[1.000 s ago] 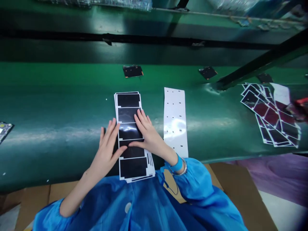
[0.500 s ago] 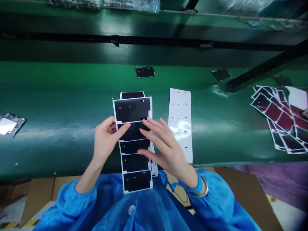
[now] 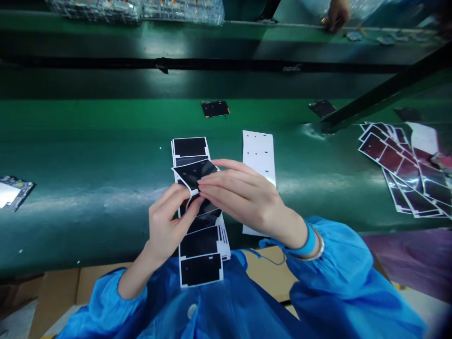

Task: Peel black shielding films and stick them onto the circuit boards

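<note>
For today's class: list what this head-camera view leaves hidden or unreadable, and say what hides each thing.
Head view:
Middle of the black-panelled sheet stack: hidden by the left hand and right hand.
Middle of the white punched sheet: hidden by the right hand.
Co-worker's hand: arm cut off by the top edge.
Sheet pile: cut off by the right edge.

Green conveyor belt (image 3: 88,155) ran full width of view. Stack of black-and-white film sheets (image 3: 190,148) lay mid-belt, toward near edge. White perforated backing strip (image 3: 259,160) just right of stack, not touching. Fanned pile of dark film sheets (image 3: 395,165) well apart, at right end. Small black pads (image 3: 215,108) spaced along far side. Foil-faced piece (image 3: 12,193) at left end.
</note>
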The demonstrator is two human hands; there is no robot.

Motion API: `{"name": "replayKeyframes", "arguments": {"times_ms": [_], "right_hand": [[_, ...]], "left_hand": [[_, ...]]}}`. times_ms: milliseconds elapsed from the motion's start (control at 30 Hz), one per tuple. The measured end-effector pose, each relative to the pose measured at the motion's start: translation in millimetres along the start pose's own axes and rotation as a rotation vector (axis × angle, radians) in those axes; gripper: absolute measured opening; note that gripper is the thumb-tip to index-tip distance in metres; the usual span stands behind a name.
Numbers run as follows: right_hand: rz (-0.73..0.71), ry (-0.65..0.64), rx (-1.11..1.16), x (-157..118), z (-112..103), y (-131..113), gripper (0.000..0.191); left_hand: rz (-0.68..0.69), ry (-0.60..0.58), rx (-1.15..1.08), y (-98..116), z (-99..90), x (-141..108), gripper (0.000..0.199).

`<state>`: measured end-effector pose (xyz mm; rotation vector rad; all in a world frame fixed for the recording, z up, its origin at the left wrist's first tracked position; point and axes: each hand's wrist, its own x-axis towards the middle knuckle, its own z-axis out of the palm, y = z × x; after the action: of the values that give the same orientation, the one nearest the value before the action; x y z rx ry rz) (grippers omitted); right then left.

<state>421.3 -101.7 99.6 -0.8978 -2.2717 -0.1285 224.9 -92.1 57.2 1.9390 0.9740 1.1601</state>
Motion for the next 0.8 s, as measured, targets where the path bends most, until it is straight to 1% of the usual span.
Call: {"name": "replayKeyframes", "arguments": {"times_ms": [67, 133, 200, 233, 267, 300, 333, 367, 400, 433, 467, 500, 533, 567, 600, 633, 667, 700, 767, 800], "right_hand": [[-0.055, -0.033, -0.096, 0, 2, 0, 0.013], [-0.081, -0.05, -0.151, 0, 5, 1, 0.013], [-0.037, -0.026, -0.112, 0, 5, 5, 0.011], [0.033, 0.004, -0.063, 0, 4, 7, 0.011], [0.134, 0.053, -0.001, -1, 3, 9, 0.011], [0.258, 0.126, 0.066, -2, 1, 10, 0.012], [0.389, 0.225, 0.125, -3, 0, 11, 0.014], [0.508, 0.342, 0.171, -4, 0, 11, 0.016], [0.598, 0.455, 0.21, -6, 2, 9, 0.017], [0.648, 0.547, 0.246, -6, 5, 6, 0.018], [0.662, 0.579, 0.286, -7, 10, 2, 0.019], [0.644, 0.545, 0.334, -7, 16, -4, 0.02], [0.6, 0.459, 0.391, -7, 23, -10, 0.02], [0.546, 0.352, 0.45, -7, 29, -15, 0.02], [0.503, 0.258, 0.502, -7, 35, -20, 0.021], [0.487, 0.21, 0.545, -7, 39, -22, 0.024], [0.511, 0.219, 0.582, -8, 41, -23, 0.027], [0.575, 0.272, 0.619, -9, 43, -22, 0.031], [0.756, 0.374, 0.723, -13, 43, -15, 0.038], [0.838, 0.382, 0.79, -14, 43, -11, 0.036]], "left_hand": [[0.039, -0.015, 0.039, 4, 0.0, 4, 0.012], [0.061, -0.03, 0.058, 6, -0.3, 8, 0.015], [0.049, -0.056, 0.048, 3, -0.6, 9, 0.015], [0.015, -0.063, 0.024, -1, -0.6, 9, 0.012], [-0.041, -0.06, -0.008, -8, -0.4, 8, 0.007], [-0.106, -0.041, -0.031, -17, 0.0, 6, 0.012], [-0.162, -0.004, -0.026, -27, 0.8, 3, 0.021], [-0.199, 0.042, 0.025, -37, 1.8, 1, 0.028], [-0.217, 0.081, 0.128, -46, 3.0, -2, 0.03], [-0.216, 0.105, 0.269, -52, 4.1, -4, 0.028], [-0.196, 0.106, 0.412, -54, 5.0, -6, 0.024], [-0.166, 0.088, 0.513, -54, 5.3, -8, 0.02], [-0.131, 0.054, 0.545, -51, 4.7, -9, 0.021], [-0.096, 0.009, 0.508, -46, 3.0, -10, 0.026], [-0.068, -0.034, 0.423, -40, 0.2, -11, 0.032], [-0.059, -0.072, 0.32, -35, -3.8, -13, 0.036], [-0.075, -0.098, 0.225, -30, -8.6, -14, 0.037], [-0.112, -0.121, 0.148, -28, -13.7, -16, 0.037], [-0.196, -0.166, 0.037, -25, -23.4, -22, 0.034], [-0.217, -0.194, -0.004, -24, -27.3, -25, 0.034]]}}
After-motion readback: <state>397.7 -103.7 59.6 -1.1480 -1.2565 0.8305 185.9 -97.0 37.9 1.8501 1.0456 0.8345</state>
